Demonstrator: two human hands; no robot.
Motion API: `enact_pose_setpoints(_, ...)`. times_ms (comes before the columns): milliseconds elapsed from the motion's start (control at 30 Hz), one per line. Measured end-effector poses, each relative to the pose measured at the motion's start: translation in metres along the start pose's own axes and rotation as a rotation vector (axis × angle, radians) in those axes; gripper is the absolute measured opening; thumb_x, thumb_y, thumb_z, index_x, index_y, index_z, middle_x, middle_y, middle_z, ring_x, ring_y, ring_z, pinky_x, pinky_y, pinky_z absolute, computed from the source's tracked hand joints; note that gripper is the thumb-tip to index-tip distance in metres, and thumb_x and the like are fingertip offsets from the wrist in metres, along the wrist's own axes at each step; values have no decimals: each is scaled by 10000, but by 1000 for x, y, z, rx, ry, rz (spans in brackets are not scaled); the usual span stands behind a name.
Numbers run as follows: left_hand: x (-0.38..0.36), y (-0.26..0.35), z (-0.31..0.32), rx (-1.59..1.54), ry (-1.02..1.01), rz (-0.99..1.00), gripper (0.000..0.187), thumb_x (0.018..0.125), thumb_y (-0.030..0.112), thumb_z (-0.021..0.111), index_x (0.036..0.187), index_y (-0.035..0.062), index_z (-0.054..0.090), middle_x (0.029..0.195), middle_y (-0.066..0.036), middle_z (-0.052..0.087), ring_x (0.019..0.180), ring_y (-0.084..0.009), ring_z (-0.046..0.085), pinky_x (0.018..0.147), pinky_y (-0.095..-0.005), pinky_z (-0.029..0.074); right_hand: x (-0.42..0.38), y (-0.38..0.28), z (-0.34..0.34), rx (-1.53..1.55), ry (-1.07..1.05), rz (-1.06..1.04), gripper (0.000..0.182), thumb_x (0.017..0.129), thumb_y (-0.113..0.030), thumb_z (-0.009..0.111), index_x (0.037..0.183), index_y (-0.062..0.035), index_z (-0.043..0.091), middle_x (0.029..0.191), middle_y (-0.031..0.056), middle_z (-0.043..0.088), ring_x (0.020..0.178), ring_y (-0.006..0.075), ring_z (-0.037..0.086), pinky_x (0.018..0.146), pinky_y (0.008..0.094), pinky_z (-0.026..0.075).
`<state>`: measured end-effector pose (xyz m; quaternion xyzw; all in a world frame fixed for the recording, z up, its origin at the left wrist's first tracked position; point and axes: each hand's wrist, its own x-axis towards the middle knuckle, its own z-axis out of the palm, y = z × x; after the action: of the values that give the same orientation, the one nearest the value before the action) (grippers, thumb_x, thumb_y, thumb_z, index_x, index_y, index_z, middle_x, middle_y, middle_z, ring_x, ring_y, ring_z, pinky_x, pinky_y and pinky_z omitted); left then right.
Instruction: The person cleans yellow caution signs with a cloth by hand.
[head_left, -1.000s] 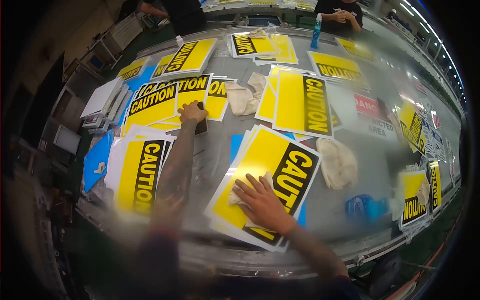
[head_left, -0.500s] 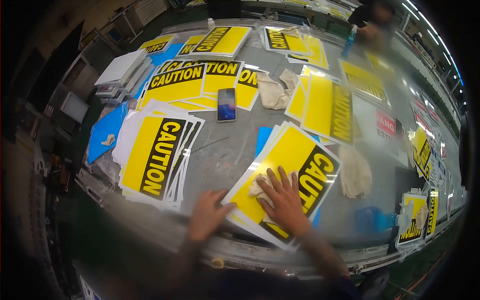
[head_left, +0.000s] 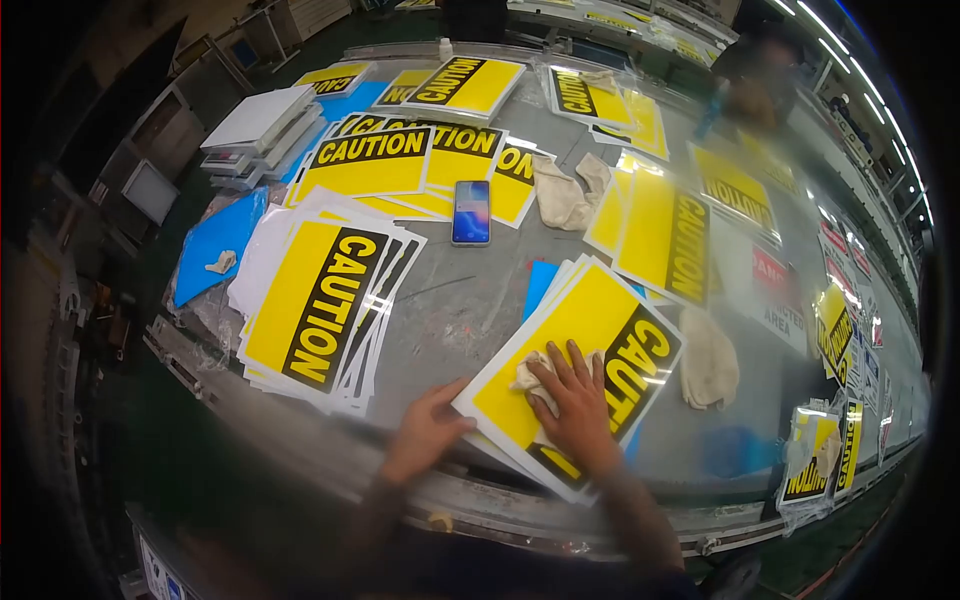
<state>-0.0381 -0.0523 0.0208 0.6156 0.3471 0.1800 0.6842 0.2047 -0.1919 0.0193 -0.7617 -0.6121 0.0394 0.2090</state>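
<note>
A stack of yellow caution signs [head_left: 545,325] lies tilted at the table's front edge, partly over a blue sheet [head_left: 541,284]. Pressed on the top sign is a cream cloth [head_left: 533,372], under my right hand [head_left: 580,405], whose fingers are spread over it. My left hand [head_left: 432,430] is at the lower left corner of the same stack, thumb apart from the fingers and touching or very near the edge. Left of it, another pile of caution signs [head_left: 275,310] rests on the table. A phone [head_left: 471,212] lies face up farther back.
More caution signs [head_left: 372,160] overlap behind the phone. White boxes or sheets [head_left: 258,125] are piled at the back left. Cream cloths [head_left: 562,196] lie mid-table, with another [head_left: 708,358] to the right. Across the table is a blurred person [head_left: 755,75] beside a blue bottle [head_left: 712,112].
The view has shifted slightly, moving the table's contents in the frame. Both hands keep nearly the same places at the stack, my right hand still on the cloth.
</note>
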Motion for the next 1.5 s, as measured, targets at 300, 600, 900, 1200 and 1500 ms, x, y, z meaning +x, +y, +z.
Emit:
enact_pose_setpoints(300,13,-12,-15,89,-62,19,617,942,1,857,1523,-21,652,1390,-112,646,1212,-199,718,1008,-284,630,0,2,2,-14,0,-11,549,1031,-340,735,1559,-228,633,1708,156,501,1633,445,362,1331,722,156)
enact_pose_setpoints(600,19,5,-23,424,-103,118,694,835,160,969,1478,60,725,1320,-92,691,1057,-168,729,908,-294,624,-1,2,3,-32,-8,-15,540,1032,-347,736,1548,-222,639,1704,157,500,1635,442,351,1336,717,150)
enact_pose_setpoints(900,33,1,-35,656,-41,608,612,809,196,952,1375,42,777,1304,-128,720,1065,-276,758,932,-345,614,0,1,-1,-37,-31,-13,558,1043,-347,719,1576,-223,613,1716,160,483,1637,446,344,1338,713,147)
enact_pose_setpoints(1200,14,9,12,-234,78,25,586,982,81,841,1525,-31,652,1305,-148,783,1159,-157,718,982,-321,607,4,2,-3,123,9,33,526,1045,-242,708,1553,-146,615,1706,189,486,1621,454,366,1339,654,221)
enact_pose_setpoints(1500,5,14,28,-362,237,-115,400,1087,26,684,1470,-84,666,1269,-174,793,1072,-169,764,965,-306,618,3,7,-12,466,186,189,369,966,15,719,1331,-35,748,1619,214,602,1508,399,572,1248,446,456)
